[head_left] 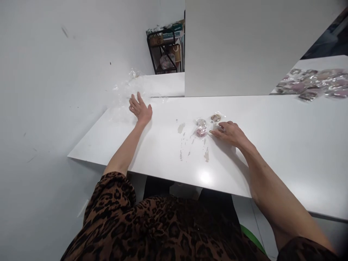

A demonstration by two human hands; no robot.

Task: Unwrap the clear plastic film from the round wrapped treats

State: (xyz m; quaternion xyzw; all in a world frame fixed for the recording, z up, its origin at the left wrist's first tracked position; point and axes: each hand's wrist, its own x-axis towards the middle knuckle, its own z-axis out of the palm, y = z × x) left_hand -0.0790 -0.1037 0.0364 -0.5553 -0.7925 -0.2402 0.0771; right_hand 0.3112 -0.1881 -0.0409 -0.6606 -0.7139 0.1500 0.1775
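Observation:
My left hand (140, 109) is open with its fingers spread, over the edge of a heap of crumpled clear plastic bags (122, 92) at the back left of the white table. My right hand (230, 133) is at a small clear plastic packet (216, 128), which lies between thumb and fingertips, partly hidden. Close by lie a packet with a brown round item (215, 117), one with a pale item (201, 122) and one with a pink item (201, 132). What the round items are, I cannot make out.
A white upright panel (228, 47) stands along the table's back edge. Many clear-wrapped packets (312, 83) are piled at the far right. Worn grey marks show on the white tabletop (163, 145). Beyond the table is a black shelf rack (163, 47) with boxes; a wall is at left.

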